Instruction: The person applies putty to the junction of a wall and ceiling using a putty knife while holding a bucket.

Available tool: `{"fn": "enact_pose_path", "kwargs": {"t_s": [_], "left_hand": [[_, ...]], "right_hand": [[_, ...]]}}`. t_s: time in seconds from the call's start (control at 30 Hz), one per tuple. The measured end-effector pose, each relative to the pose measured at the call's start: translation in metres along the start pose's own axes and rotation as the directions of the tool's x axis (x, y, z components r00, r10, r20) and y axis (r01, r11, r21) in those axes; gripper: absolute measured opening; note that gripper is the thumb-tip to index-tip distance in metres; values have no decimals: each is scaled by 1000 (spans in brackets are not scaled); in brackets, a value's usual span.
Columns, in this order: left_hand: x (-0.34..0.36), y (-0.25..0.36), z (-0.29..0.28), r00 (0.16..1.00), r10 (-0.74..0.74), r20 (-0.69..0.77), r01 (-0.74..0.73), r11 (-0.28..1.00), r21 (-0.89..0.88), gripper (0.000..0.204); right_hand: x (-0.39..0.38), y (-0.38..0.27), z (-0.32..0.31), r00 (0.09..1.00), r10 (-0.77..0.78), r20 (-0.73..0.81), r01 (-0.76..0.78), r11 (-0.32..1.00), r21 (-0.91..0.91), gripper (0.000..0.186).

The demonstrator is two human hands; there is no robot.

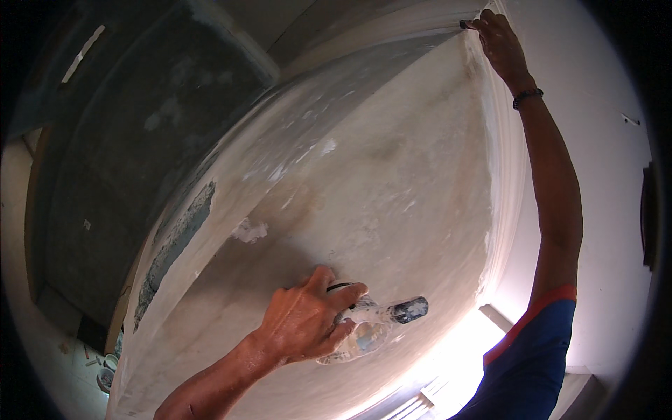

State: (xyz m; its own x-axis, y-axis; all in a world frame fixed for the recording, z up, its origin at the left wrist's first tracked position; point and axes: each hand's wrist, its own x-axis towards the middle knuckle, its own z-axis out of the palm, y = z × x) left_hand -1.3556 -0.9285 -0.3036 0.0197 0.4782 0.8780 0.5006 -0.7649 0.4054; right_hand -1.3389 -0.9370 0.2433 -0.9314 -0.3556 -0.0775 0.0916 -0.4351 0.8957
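Note:
My left hand [301, 323] is closed around a putty-smeared tool [369, 334] with a pale, rounded body. A stubby handle [408, 309] with a dark end sticks out of it to the right. This tool is in front of a large beige plastered surface [392, 182]; whether they touch I cannot tell. Up at the far right, my right arm is stretched out. My right hand [498, 43] pinches a small tool, its dark end [464, 24] showing at the corner where the white moulding [498, 154] meets the plaster. The fingers hide the rest of that tool.
A rough grey patch [175, 255] runs along the plaster's left side. Beyond is a dark grey wall [140, 161]. Buckets [106, 378] and small items lie on the floor at lower left. A smooth pale surface [602, 210] spans the right, and bright light comes from below.

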Motion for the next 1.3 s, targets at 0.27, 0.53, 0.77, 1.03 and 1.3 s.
{"fn": "enact_pose_path", "kwargs": {"t_s": [0.27, 0.53, 0.77, 1.03, 1.3], "left_hand": [[0, 0, -1, 1000, 1, 3, -1, 1000, -5, 53], [0, -4, 1, 1000, 20, -18, -20, 1000, -5, 53], [1, -2, 0, 1000, 15, -18, -15, 1000, -18, 51], [0, -4, 2, 997, 67, -32, -68, 998, -18, 47], [-1, -3, 0, 1000, 6, -27, -6, 1000, -12, 55]], "right_hand": [[19, -5, 12, 983, -1, 181, 5, 1000, -23, 26], [13, 20, -13, 990, 90, -110, -80, 992, 95, 29], [-2, 23, -5, 1000, -7, 22, 4, 990, 142, 37], [5, 8, 21, 998, -66, 9, 66, 997, -36, 34], [0, -16, -6, 875, 453, -173, -424, 887, 183, 39]]}}
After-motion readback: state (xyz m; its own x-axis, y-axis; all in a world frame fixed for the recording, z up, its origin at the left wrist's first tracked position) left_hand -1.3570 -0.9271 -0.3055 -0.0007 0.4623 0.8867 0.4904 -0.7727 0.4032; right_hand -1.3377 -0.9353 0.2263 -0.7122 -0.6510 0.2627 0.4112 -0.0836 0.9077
